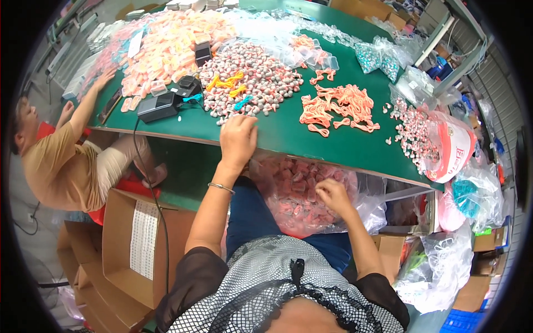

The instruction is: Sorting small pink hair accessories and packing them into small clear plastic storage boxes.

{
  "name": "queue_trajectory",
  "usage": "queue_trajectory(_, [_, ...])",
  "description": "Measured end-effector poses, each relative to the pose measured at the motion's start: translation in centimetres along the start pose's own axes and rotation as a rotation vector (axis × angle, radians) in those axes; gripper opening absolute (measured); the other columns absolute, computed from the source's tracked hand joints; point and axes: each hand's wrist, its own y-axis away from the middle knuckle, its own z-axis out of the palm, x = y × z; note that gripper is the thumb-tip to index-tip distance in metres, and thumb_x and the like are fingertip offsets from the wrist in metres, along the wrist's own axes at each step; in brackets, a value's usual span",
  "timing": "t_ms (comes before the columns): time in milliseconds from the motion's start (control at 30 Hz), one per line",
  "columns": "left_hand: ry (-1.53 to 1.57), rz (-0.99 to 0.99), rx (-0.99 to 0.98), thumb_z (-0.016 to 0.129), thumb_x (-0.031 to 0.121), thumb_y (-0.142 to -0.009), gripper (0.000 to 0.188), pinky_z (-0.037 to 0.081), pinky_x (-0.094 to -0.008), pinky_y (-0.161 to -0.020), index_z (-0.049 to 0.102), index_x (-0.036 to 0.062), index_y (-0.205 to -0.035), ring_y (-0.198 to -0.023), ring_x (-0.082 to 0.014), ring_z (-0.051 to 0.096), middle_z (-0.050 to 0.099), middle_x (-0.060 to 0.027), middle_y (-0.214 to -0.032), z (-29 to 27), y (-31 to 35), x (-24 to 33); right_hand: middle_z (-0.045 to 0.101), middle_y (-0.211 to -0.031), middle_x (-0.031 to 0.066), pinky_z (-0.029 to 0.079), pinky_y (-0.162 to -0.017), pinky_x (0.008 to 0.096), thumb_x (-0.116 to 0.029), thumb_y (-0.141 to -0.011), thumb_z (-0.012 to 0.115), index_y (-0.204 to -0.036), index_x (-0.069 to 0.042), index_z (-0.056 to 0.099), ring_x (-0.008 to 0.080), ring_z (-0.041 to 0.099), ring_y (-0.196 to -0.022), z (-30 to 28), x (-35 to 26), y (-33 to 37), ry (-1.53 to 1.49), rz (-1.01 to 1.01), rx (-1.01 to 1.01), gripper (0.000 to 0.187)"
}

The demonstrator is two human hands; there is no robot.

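My left hand [239,140] is at the table's front edge, its fingers curled together beside the near side of a heap of small grey-and-pink plugs [252,72]. Whatever those fingers hold, if anything, is hidden. Lower and to the right, my right hand [333,197] hovers over a clear bag of pink plastic cases [294,186] below the table edge. Its fingers are bent into a pinch, and I cannot make out anything in them. Yellow cord bundles [226,83] and a blue cord bundle [242,103] lie on the plug heap. Bundled coral cords [338,107] lie to its right.
Peach plastic cases [172,47] are piled at the back left, near a black boxy device [159,106]. A co-worker [66,155] sits on the left, one arm on the table. A white-and-red bag [452,145] spills plugs at the right. An open cardboard box [125,283] stands lower left.
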Motion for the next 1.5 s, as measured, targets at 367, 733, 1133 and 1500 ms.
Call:
queue_trajectory(367, [-0.2, 0.004, 0.004, 0.074, 0.013, -0.074, 0.02, 0.041, -0.042, -0.071, 0.069, 0.013, -0.094, -0.09, -0.0262, 0.058, 0.062, -0.0036, -0.091, 3.0, -2.2, -0.1, 0.063, -0.077, 0.0079, 0.046, -0.058, 0.0251, 0.0, -0.085, 0.066, -0.09, 0.0, 0.068, 0.0127, 0.058, -0.063, -5.0, -5.9, -8.9, 0.004, -0.188, 0.271, 0.006])
queue_trajectory(733, [-0.461, -0.167, -0.223, 0.077, 0.024, -0.069, 0.023, 0.045, -0.0445, -0.078, 0.072, 0.0102, -0.087, -0.094, -0.0269, 0.062, 0.067, -0.0097, -0.092, 2.0, -6.0, -3.2, 0.066, -0.081, 0.0104, 0.049, -0.06, 0.0297, -0.001, -0.083, 0.067, -0.091, -0.002, 0.067, 0.0205, 0.062, -0.066, -3.9, -3.5, -10.7, 0.051, -0.193, 0.336, 0.008])
queue_trajectory(1133, [-0.336, -0.032, -0.042, 0.072, 0.017, -0.073, 0.017, 0.048, -0.0451, -0.073, 0.064, 0.0056, -0.085, -0.086, -0.0321, 0.063, 0.064, -0.0119, -0.088, 2.4, -8.2, -6.7, 0.063, -0.077, 0.0092, 0.046, -0.057, 0.0284, 0.001, -0.082, 0.067, -0.089, -0.002, 0.067, 0.0183, 0.059, -0.061, -2.9, -3.6, -11.3, 0.003, -0.139, 0.346, 0.007])
queue_trajectory(1500, [-0.493, 0.019, -0.244, 0.062, 0.012, -0.075, 0.015, 0.048, -0.0433, -0.077, 0.066, 0.0056, -0.088, -0.089, -0.0299, 0.062, 0.066, -0.0146, -0.093, 3.6, -8.7, -6.4, 0.06, -0.076, 0.0097, 0.045, -0.057, 0.0293, 0.002, -0.082, 0.066, -0.09, -0.002, 0.065, 0.0189, 0.056, -0.061, -2.8, -3.5, -10.9, 0.056, -0.156, 0.362, 0.009])
